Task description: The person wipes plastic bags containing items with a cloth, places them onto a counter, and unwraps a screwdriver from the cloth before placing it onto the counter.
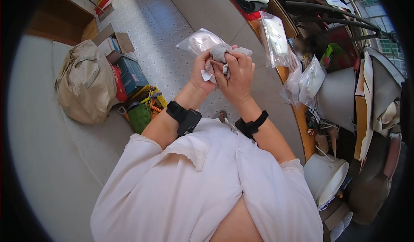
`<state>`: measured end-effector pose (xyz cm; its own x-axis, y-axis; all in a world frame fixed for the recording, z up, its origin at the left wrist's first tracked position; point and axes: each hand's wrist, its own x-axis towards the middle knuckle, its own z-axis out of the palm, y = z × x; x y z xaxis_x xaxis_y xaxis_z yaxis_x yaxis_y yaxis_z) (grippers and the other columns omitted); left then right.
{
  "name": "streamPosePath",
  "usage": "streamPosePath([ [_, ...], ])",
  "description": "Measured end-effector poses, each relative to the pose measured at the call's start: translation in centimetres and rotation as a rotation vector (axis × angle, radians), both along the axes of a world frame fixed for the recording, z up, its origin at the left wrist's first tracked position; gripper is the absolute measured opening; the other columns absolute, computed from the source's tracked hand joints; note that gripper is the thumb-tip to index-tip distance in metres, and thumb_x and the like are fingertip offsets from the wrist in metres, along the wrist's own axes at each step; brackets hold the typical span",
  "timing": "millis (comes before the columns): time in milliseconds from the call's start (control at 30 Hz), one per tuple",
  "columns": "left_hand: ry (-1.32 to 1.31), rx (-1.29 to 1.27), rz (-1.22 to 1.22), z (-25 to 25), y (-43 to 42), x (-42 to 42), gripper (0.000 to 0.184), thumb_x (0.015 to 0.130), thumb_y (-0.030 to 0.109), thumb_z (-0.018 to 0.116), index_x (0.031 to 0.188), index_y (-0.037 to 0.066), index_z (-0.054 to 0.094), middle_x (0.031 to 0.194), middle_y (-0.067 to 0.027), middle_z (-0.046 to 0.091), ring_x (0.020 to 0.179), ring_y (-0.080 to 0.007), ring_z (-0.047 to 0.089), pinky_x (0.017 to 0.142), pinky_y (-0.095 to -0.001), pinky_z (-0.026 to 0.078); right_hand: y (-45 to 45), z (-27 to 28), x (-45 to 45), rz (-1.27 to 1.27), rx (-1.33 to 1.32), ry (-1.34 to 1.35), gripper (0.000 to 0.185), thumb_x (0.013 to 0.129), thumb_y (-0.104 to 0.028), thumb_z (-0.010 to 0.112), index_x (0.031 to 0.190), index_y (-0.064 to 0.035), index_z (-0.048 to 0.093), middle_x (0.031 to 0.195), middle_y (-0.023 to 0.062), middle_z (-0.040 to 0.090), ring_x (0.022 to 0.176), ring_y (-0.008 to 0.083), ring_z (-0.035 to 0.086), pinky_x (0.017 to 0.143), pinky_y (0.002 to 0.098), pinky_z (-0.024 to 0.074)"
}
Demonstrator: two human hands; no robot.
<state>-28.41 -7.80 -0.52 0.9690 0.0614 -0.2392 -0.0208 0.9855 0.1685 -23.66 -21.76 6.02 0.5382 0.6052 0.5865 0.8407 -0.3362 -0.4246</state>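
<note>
Both hands, left and right, are closed on a bunched grey and pinkish cloth, which lies within the grip; their fingers partly hide its folds and shape. A clear plastic bag shows just beyond the left grip; whether that hand also holds it cannot be told. The cluttered shelf right of the grip is cut off above.

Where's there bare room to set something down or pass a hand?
Bare patches: the patterned floor between the teal box and the wooden edge, and the pale surface on the far left, beside the tan bag. Beyond the wooden edge it is crowded with plastic bags and buckets. The yellow basket looks full too.
</note>
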Motion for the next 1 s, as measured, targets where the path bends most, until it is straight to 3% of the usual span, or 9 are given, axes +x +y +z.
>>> streamPosePath([
  [67,0.130,0.026,0.189,-0.4,-1.2,-0.1,0.032,0.106,0.023,0.053,0.128,0.000,0.060,0.120,-0.0123,0.071,0.110,-0.0240,0.070,0.108,-0.0433,0.053,0.6,-2.8,2.1,-0.054,0.071,0.177,0.035,0.094,-0.026,0.076,0.117,-0.0040,0.062,0.109,0.0144,0.059,0.103,0.0369,0.060,0.082,0.0458,0.0502],
  [233,0.085,0.086,0.093,3.7,-0.2,-1.5,0.047,0.106,0.024,0.049,0.146,-0.002,0.051,0.144,-0.0190,0.061,0.128,-0.0306,0.063,0.112,-0.0454,0.049,-0.2,-2.7,4.0,-0.146,0.163,0.250,0.032,0.094,-0.020,0.076,0.118,-0.0045,0.062,0.111,0.0201,0.059,0.100,0.0406,0.063,0.084,0.0478,0.0522],
  [333,-0.045,0.021,0.014,2.3,1.6,0.2,0.049,0.108,0.028,0.044,0.146,-0.002,0.051,0.145,-0.0193,0.061,0.127,-0.0310,0.064,0.114,-0.0452,0.048,1.7,-0.2,-1.6,0.126,0.156,0.207,0.032,0.092,-0.021,0.077,0.116,-0.0063,0.061,0.112,0.0179,0.060,0.103,0.0390,0.065,0.082,0.0465,0.0542],
  [467,0.044,0.081,0.083,2.8,0.6,-0.6,0.049,0.108,0.027,0.041,0.138,-0.008,0.057,0.133,-0.0198,0.068,0.118,-0.0285,0.069,0.108,-0.0409,0.053,2.2,-3.0,-0.2,0.056,0.091,0.249,0.034,0.091,-0.022,0.079,0.116,-0.0077,0.061,0.111,0.0153,0.061,0.103,0.0379,0.066,0.078,0.0446,0.0560],
  [500,-0.209,-0.059,0.025,-1.8,1.6,-0.9,0.048,0.107,0.023,0.041,0.137,-0.009,0.058,0.134,-0.0205,0.067,0.120,-0.0286,0.068,0.110,-0.0400,0.052,2.2,-2.8,-0.1,0.060,0.084,0.237,0.033,0.092,-0.020,0.078,0.116,-0.0054,0.060,0.111,0.0164,0.061,0.100,0.0406,0.066,0.077,0.0456,0.0554],
  [733,0.138,0.107,0.198,3.5,1.6,-2.2,0.049,0.105,0.022,0.042,0.143,-0.008,0.051,0.139,-0.0214,0.064,0.121,-0.0285,0.067,0.109,-0.0486,0.052,-0.9,-4.4,4.8,-0.235,0.084,0.171,0.033,0.091,-0.022,0.079,0.117,-0.0074,0.063,0.111,0.0111,0.062,0.093,0.0368,0.067,0.075,0.0444,0.0564],
  [867,-0.166,-0.097,0.018,-2.9,3.5,-2.1,0.051,0.101,0.020,0.047,0.144,-0.007,0.051,0.140,-0.0196,0.063,0.125,-0.0292,0.063,0.110,-0.0496,0.050,-0.4,-0.7,1.7,-0.164,0.163,0.316,0.033,0.092,-0.022,0.078,0.119,-0.0083,0.065,0.113,0.0118,0.062,0.095,0.0377,0.065,0.079,0.0454,0.0554],
  [933,-0.358,-0.221,-0.081,-2.7,3.3,-1.0,0.052,0.101,0.020,0.047,0.145,-0.007,0.050,0.141,-0.0202,0.062,0.128,-0.0298,0.061,0.112,-0.0497,0.048,0.6,-0.4,0.4,0.133,-0.086,-0.051,0.031,0.095,-0.021,0.076,0.121,-0.0080,0.065,0.114,0.0134,0.063,0.097,0.0394,0.065,0.082,0.0467,0.0538],
  [1000,-0.033,0.142,0.043,1.6,1.3,-1.1,0.049,0.102,0.019,0.047,0.143,-0.007,0.052,0.140,-0.0182,0.063,0.128,-0.0302,0.063,0.112,-0.0489,0.049,-0.7,-3.5,1.6,0.060,-0.023,-0.019,0.029,0.097,-0.020,0.074,0.121,-0.0064,0.064,0.113,0.0150,0.063,0.097,0.0397,0.065,0.084,0.0449,0.0537],
])
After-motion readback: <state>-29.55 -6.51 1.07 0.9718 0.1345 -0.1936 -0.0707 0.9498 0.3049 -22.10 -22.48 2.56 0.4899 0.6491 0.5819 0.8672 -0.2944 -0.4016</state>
